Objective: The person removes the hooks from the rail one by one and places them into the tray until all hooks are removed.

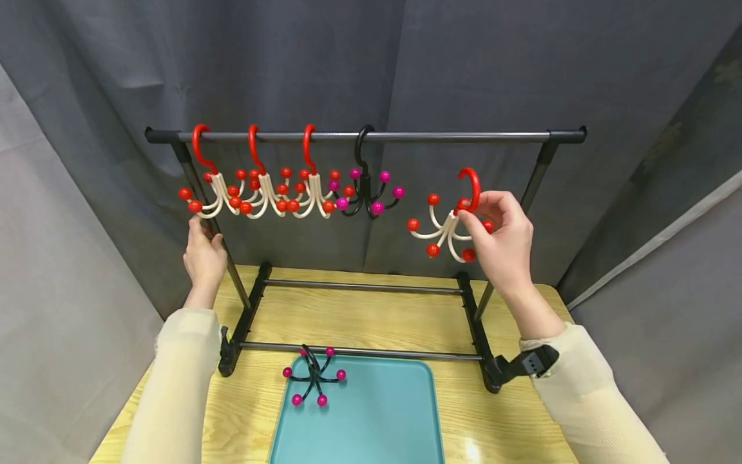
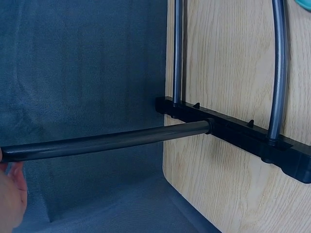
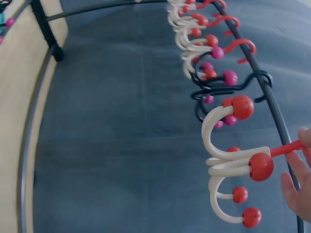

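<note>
A small black garment rack stands on the wooden table, its top rail [image 1: 452,136] carrying three white hooks with red tips [image 1: 263,187] and one black hook with pink tips [image 1: 365,187]. My right hand [image 1: 501,235] pinches a white hook with red tips [image 1: 449,225] by its red loop, held below the rail's right part; in the right wrist view the same white hook [image 3: 228,160] hangs from my fingers [image 3: 299,184]. My left hand [image 1: 203,254] grips the rack's left upright post [image 2: 107,141]. Another black hook with pink tips [image 1: 313,379] lies on the teal tray [image 1: 382,425].
Grey curtains close in the table at the back and on both sides. The rack's black base bars [image 1: 359,351] run across the table behind the tray. The table's front edge is near my sleeves.
</note>
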Demonstrator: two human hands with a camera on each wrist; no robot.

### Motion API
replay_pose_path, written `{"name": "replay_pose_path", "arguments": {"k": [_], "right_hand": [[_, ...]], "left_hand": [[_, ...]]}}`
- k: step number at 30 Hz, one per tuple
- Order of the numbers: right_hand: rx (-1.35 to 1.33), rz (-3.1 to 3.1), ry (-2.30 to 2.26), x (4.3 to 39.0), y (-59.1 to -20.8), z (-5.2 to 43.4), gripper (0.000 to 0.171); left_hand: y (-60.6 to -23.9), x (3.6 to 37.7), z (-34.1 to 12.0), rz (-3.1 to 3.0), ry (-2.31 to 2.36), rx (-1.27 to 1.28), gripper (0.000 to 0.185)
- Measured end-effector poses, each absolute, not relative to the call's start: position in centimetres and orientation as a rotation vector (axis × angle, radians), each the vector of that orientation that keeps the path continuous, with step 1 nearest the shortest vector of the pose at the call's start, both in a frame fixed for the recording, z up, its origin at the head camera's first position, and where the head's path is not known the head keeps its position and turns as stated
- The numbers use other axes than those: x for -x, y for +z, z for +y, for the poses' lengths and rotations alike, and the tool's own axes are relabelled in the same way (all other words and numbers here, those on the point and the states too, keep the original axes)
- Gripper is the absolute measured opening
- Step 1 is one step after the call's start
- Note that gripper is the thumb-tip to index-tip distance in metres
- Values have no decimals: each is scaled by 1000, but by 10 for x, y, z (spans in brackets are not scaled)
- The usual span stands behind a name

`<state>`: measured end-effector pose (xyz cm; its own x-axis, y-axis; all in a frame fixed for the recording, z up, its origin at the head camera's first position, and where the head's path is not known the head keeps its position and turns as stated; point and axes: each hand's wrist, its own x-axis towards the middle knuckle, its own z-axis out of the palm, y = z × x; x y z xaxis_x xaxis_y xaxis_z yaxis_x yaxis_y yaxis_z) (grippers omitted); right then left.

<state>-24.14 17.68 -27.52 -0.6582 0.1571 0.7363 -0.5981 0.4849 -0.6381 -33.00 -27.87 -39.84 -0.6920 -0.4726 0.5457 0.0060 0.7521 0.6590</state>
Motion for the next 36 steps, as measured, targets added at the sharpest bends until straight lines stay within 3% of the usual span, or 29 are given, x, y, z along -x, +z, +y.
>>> {"name": "replay_pose_path", "arguments": {"k": [20,36], "right_hand": [[-516,-2083,1149,211,-361,147,25],[-432,-2281,1259,198,-408,114,24]], "left_hand": [[-397,329,-277,-2237,-870,-361,37],[-395,330,-280,-2234,-879,-374,37]]}}
